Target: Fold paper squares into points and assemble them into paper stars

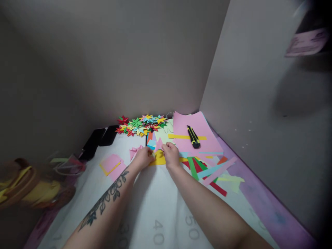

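Note:
Over the middle of the table, my right hand [170,154] pinches a small folded pink paper piece [159,144] with a pointed top. Close to its left, my left hand [144,158] has its fingers curled together; a pale bit shows at the fingertips, too small to name. Beneath both hands lies a yellow paper [158,159]. Beside the left wrist sit folded pink paper pieces [135,151]. Farther left are pink paper squares [112,164] with a yellow strip on them.
Behind the hands is a pile of multicoloured paper stars [141,125]. A box cutter [193,137] lies on pink sheets [178,121] at the back right. Coloured paper strips [207,173] spread to the right. Black phone-like objects [109,135] lie back left. Walls close in behind and right.

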Tool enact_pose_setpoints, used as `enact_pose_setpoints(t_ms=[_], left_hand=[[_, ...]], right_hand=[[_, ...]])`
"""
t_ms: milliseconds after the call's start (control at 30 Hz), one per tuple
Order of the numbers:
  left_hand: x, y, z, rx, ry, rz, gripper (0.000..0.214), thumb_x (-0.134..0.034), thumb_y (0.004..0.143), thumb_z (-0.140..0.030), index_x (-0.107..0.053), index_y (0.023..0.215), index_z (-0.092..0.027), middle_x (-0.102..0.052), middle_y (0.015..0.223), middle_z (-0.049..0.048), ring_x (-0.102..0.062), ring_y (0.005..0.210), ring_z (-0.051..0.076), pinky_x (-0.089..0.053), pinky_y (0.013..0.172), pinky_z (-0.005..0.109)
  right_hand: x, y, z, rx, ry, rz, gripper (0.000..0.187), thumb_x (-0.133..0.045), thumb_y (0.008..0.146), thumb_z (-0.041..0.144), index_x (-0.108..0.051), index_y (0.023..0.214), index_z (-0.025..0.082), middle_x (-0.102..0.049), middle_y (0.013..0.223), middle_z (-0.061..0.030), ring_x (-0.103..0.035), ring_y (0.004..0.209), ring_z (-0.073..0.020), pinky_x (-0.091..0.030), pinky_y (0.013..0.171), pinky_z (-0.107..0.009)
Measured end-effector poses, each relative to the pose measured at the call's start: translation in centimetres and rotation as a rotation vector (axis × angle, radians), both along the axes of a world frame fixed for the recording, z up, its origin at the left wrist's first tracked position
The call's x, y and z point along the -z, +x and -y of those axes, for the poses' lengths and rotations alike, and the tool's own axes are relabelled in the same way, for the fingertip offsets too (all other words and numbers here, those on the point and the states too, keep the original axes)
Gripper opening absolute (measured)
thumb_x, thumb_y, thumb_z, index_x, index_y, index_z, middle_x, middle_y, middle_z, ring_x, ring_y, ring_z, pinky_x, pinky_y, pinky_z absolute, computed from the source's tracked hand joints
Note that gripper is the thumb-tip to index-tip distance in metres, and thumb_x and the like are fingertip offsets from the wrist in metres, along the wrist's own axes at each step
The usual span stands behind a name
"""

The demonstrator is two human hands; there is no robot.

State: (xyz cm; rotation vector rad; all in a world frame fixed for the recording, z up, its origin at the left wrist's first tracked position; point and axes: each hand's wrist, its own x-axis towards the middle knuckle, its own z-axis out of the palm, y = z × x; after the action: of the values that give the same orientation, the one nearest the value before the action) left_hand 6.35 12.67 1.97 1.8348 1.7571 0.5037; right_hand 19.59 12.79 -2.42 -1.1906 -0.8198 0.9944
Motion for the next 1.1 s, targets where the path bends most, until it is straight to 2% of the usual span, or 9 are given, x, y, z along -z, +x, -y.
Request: enact_pose_setpoints(t_ms=[67, 167, 200, 267, 367, 533, 667, 867, 1100], left_hand=[[-0.2, -0.7, 0.9, -0.017, 0.002, 0.095, 0.012, -0.061, 0.066, -0.027, -0.055, 0.063, -0.018, -0.055, 0.056, -0.0013, -0.052, 0.053, 0.015, -0.033, 0.049, 0.023], [-0.6, -2.1, 2.9, -0.090, 0.027, 0.230, 0.024, -0.049, 0.078, -0.040, -0.054, 0.070, -0.017, -0.053, 0.056, -0.0025, -0.049, 0.050, 0.012, -0.035, 0.049, 0.022], [-0.6, -2.5, 3.7, -0.117, 0.035, 0.295, 0.028, -0.048, 0.079, -0.043, -0.054, 0.072, -0.017, -0.054, 0.058, -0.0023, -0.050, 0.051, 0.011, -0.037, 0.050, 0.021], [-0.5, -3.1, 5.2, -0.172, 0.012, 0.572, 0.028, -0.057, 0.074, -0.044, -0.056, 0.072, -0.016, -0.056, 0.062, -0.0017, -0.050, 0.053, 0.010, -0.037, 0.051, 0.020], [0.0, -3.7, 6.6, -0.222, 0.000, 0.746, 0.026, -0.064, 0.071, -0.040, -0.058, 0.071, -0.015, -0.057, 0.061, -0.0021, -0.047, 0.052, 0.008, -0.036, 0.050, 0.018], [1.2, -4.4, 7.1, -0.271, 0.005, 0.822, 0.024, -0.067, 0.070, -0.037, -0.057, 0.079, -0.016, -0.055, 0.059, -0.0038, -0.046, 0.050, 0.008, -0.037, 0.048, 0.017], [1.3, -4.7, 7.1, -0.283, 0.017, 0.800, 0.023, -0.066, 0.070, -0.035, -0.054, 0.076, -0.017, -0.053, 0.057, -0.0054, -0.046, 0.049, 0.008, -0.037, 0.048, 0.018], [1.3, -4.7, 7.1, -0.264, -0.011, 0.788, 0.021, -0.064, 0.070, -0.034, -0.053, 0.073, -0.017, -0.051, 0.056, -0.0055, -0.046, 0.051, 0.009, -0.035, 0.050, 0.019], [1.3, -4.6, 7.1, -0.286, -0.025, 0.816, 0.023, -0.065, 0.068, -0.035, -0.054, 0.076, -0.018, -0.054, 0.058, -0.0049, -0.049, 0.051, 0.010, -0.037, 0.051, 0.020]], right_hand=[[-0.5, 0.0, 0.3, -0.008, 0.010, 0.022, 0.022, -0.050, 0.065, 0.024, -0.031, 0.054, 0.022, -0.026, 0.049, 0.0084, -0.026, 0.046, -0.0084, -0.023, 0.042, -0.020], [-1.3, -0.3, 1.2, -0.052, 0.040, 0.106, 0.022, -0.052, 0.065, 0.024, -0.034, 0.054, 0.021, -0.028, 0.051, 0.0079, -0.028, 0.048, -0.0086, -0.025, 0.046, -0.020], [-1.6, -0.5, 1.6, -0.083, 0.054, 0.174, 0.020, -0.052, 0.066, 0.025, -0.036, 0.055, 0.021, -0.029, 0.051, 0.0076, -0.030, 0.049, -0.0089, -0.026, 0.047, -0.020], [-1.8, -1.0, 2.2, -0.153, 0.085, 0.289, 0.018, -0.051, 0.068, 0.026, -0.039, 0.056, 0.020, -0.032, 0.053, 0.0068, -0.033, 0.052, -0.0095, -0.028, 0.049, -0.020], [-1.8, -1.9, 3.1, -0.236, 0.130, 0.366, 0.019, -0.050, 0.071, 0.026, -0.040, 0.057, 0.019, -0.034, 0.055, 0.0059, -0.034, 0.055, -0.0099, -0.029, 0.051, -0.020], [-1.8, -3.0, 4.2, -0.318, 0.125, 0.370, 0.018, -0.051, 0.072, 0.025, -0.041, 0.058, 0.019, -0.034, 0.056, 0.0060, -0.035, 0.054, -0.0099, -0.029, 0.051, -0.020], [-2.2, -3.3, 4.7, -0.371, 0.114, 0.390, 0.018, -0.053, 0.072, 0.026, -0.044, 0.058, 0.019, -0.037, 0.055, 0.0058, -0.036, 0.053, -0.0098, -0.031, 0.051, -0.021], [-2.1, -3.4, 4.7, -0.314, 0.103, 0.416, 0.020, -0.053, 0.073, 0.025, -0.041, 0.058, 0.019, -0.037, 0.055, 0.0055, -0.037, 0.053, -0.0101, -0.031, 0.051, -0.021], [-1.7, -3.4, 4.8, -0.361, 0.098, 0.451, 0.019, -0.055, 0.072, 0.025, -0.046, 0.057, 0.019, -0.042, 0.054, 0.0048, -0.039, 0.052, -0.0104, -0.032, 0.050, -0.021]])
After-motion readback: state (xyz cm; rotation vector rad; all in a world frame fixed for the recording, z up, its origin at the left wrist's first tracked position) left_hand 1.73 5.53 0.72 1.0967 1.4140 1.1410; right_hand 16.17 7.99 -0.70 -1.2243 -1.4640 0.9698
